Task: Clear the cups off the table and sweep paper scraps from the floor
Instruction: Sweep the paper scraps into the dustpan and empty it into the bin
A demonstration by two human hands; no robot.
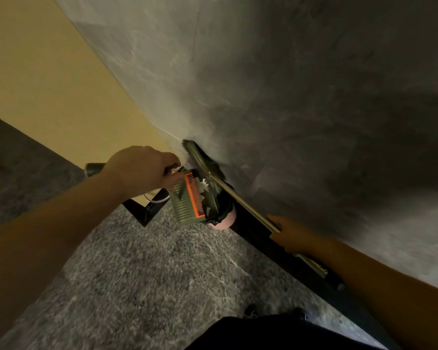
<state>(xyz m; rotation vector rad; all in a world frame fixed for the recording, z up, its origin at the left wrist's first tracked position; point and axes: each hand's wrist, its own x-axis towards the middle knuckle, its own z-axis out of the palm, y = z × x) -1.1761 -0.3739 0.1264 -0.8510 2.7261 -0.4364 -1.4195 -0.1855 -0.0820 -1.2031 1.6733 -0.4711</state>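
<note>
my right hand (pixel 292 236) gripping the broom (pixel 213 176), pole running diagonal, bristles up-left at the wall, left hand (pixel 143 169) curled round the green dustpan (pixel 187 198) handle, orange comb teeth

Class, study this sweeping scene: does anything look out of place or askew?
Yes. The green dustpan, held by the left hand, is tipped steeply over a pink bin, and the broom head is raised against the grey wall.

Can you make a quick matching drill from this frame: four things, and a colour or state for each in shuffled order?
Things:
1. dustpan
2. comb strip
3. broom handle
4. bin

States:
A. orange
B. pink, under the dustpan
C. gripped by the right hand
D. green, tipped up, held by the left hand

Pairs: 1-D, 2-A, 3-C, 4-B
</note>
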